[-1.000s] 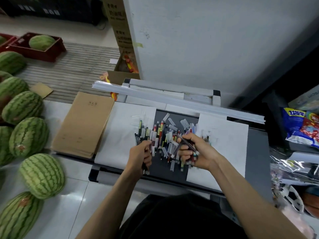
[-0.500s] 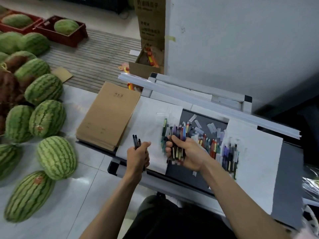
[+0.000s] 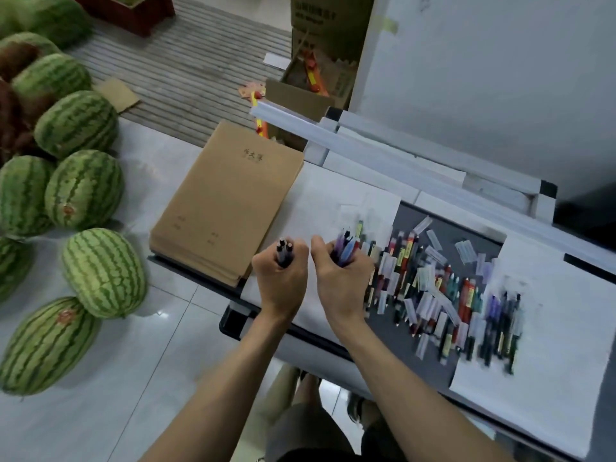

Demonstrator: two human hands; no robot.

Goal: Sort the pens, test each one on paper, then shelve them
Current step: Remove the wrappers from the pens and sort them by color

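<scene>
Left hand (image 3: 280, 276) grips dark pens (image 3: 284, 254); right hand (image 3: 340, 278) grips bundle (image 3: 345, 250).

One head-worn wide-angle camera (the only view) looks forward and steeply down, close above the left hand (image 3: 280, 281) and right hand (image 3: 340, 285) at the dark grey table top (image 3: 393, 345), striped green watermelons (image 3: 103, 271) at frame left.

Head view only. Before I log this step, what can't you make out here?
Head view:
1. The dark pens in the left hand: barrels hidden inside the fist; only ends show.
2. The pen bundle in the right hand: count hidden by the fist.
3. The loose pens on the dark mat: motion blur, labels unreadable.
4. The right paper sheet: cut off by the right frame edge; any marks too blurred.
</scene>
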